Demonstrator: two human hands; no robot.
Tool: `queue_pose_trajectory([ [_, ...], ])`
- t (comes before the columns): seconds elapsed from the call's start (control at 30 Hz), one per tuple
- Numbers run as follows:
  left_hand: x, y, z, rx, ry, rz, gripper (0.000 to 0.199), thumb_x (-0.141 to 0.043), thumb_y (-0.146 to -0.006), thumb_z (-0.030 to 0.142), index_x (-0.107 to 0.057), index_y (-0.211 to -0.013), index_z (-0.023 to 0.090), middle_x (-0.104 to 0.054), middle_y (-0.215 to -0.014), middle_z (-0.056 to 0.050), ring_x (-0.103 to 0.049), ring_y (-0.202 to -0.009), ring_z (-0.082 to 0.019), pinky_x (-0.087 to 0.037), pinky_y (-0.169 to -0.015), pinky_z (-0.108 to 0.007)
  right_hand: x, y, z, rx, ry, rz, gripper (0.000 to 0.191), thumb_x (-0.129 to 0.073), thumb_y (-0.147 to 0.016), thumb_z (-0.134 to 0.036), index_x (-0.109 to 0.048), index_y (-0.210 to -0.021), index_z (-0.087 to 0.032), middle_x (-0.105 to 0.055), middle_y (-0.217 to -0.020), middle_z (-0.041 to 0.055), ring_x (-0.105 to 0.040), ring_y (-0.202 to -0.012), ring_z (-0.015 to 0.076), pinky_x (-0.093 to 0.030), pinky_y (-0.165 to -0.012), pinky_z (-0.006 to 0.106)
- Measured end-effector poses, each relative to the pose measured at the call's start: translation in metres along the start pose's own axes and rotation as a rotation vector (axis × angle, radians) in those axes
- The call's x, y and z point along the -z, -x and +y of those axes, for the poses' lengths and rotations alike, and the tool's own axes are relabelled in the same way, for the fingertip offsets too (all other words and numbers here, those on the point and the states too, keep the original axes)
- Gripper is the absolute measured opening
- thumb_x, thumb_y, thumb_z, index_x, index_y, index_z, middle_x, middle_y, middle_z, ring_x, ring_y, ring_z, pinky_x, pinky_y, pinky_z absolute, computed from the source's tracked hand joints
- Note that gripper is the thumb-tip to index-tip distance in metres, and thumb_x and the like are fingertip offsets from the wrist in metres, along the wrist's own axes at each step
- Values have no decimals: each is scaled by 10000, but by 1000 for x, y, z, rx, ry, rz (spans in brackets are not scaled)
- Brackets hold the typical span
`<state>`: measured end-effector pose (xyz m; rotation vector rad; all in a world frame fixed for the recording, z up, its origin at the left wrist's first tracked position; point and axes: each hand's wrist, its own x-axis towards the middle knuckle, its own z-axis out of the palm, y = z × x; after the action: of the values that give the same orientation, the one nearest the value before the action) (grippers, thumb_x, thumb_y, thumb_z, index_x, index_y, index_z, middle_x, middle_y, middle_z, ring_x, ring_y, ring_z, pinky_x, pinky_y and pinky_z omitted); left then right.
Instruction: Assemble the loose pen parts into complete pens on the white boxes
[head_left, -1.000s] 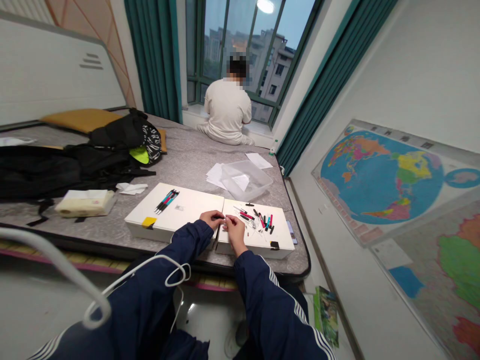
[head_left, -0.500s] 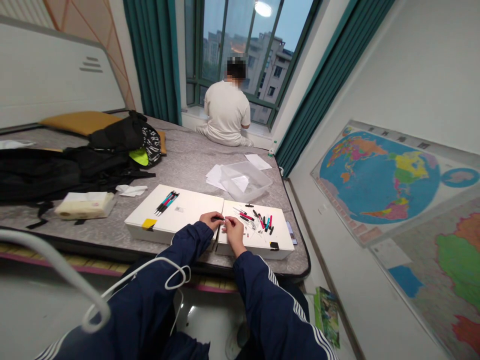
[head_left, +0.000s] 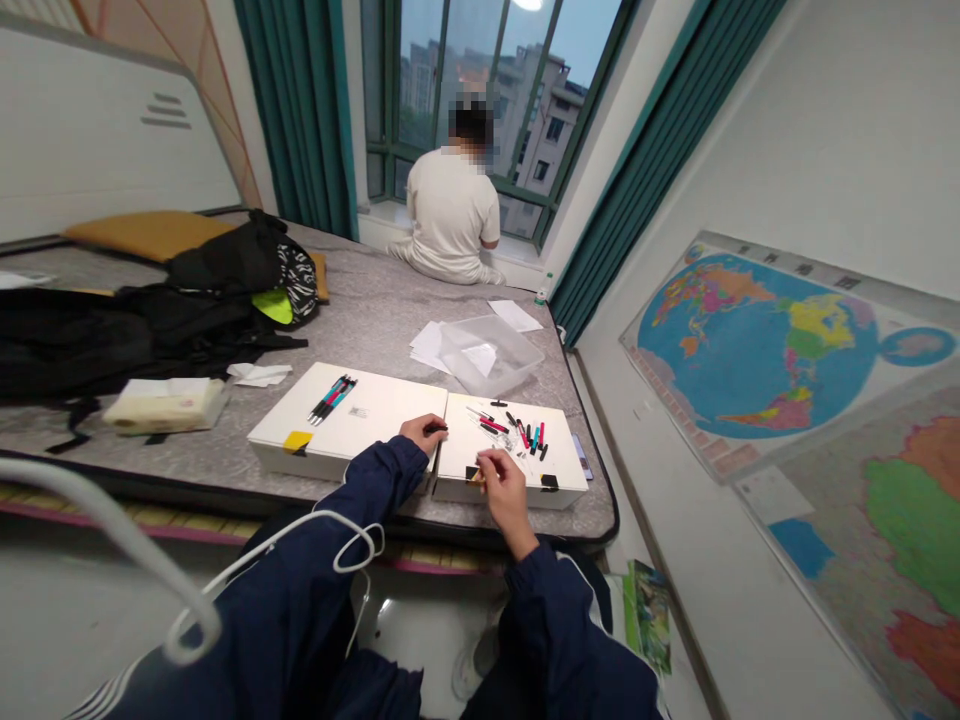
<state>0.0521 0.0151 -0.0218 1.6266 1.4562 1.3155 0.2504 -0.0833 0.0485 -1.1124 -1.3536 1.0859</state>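
- Hands first: they've split up. Half a second ago the fingertips met over the inner edge of the right white box (head_left: 556, 425); now there's a clear gap.
- Left hand (head_left: 422, 432) has barely moved, still by the seam between the boxes, pinching a small dark pen part (head_left: 436, 430).
- Right hand (head_left: 502, 485) has pulled toward the front edge of that same box. Fingers curled, thumb and index close together; can't tell if there's anything in them.
- Loose pen parts (head_left: 523, 433) are still scattered on the right box, beyond the right hand.
- Pens (head_left: 332, 400) on the left white box (head_left: 397, 403): same bunch, side by side, unchanged.
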Motion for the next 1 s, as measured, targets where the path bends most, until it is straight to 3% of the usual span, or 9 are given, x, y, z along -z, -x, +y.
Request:
queue_pose_trajectory([
  [0.1,0,0,-1,-8,-11,-12,185,-660,-683,313,-679,-818,188,-707,-775,-20,-647,-736,-172,-515,-735,-295,33,43,25,-167,-7,-46,327,-600,-812,-492,-618,-828,-166,-607,-745,32,-577,-614,135,-433,-444,197],
  [0.2,1,1,1,-21,-30,-16,192,-652,-692,333,-678,-821,192,-706,-776,-20,-645,-737,-173,-514,-738,-299,42,59,52,-248,-43,-144,339,-636,-783,-502,-643,-806,-163,-632,-785,51,-624,-746,182,-518,-573,251],
  [0.4,5,3,9,-30,-75,-14,188,-642,-700,331,-680,-815,187,-709,-760,-23,-642,-709,-167,-515,-704,-286,34,37,51,-301,-227,67,393,-654,-759,-523,-660,-920,-165,-658,-1035,93,-654,-851,190,-553,-638,264],
  [0.73,5,4,11,-31,-57,3,195,-648,-700,331,-680,-820,181,-712,-765,-29,-645,-705,-169,-522,-702,-283,43,26,43,-297,-202,69,418,-674,-731,-525,-660,-949,-170,-599,-1239,108,-687,-796,197,-568,-556,263],
  [0.83,5,4,13,-37,-60,9,198,-646,-704,335,-686,-827,184,-715,-764,-26,-647,-704,-170,-524,-695,-281,47,25,42,-254,-181,88,405,-663,-741,-522,-650,-915,-156,-636,-1162,117,-682,-733,178,-552,-523,248],
  [1.0,2,4,8,-31,-23,7,266,-614,-751,395,-705,-885,184,-729,-818,-40,-665,-750,-184,-526,-738,-299,32,7,35,-194,-133,89,367,-668,-742,-484,-633,-865,-140,-679,-766,61,-604,-531,113,-488,-443,201],
])
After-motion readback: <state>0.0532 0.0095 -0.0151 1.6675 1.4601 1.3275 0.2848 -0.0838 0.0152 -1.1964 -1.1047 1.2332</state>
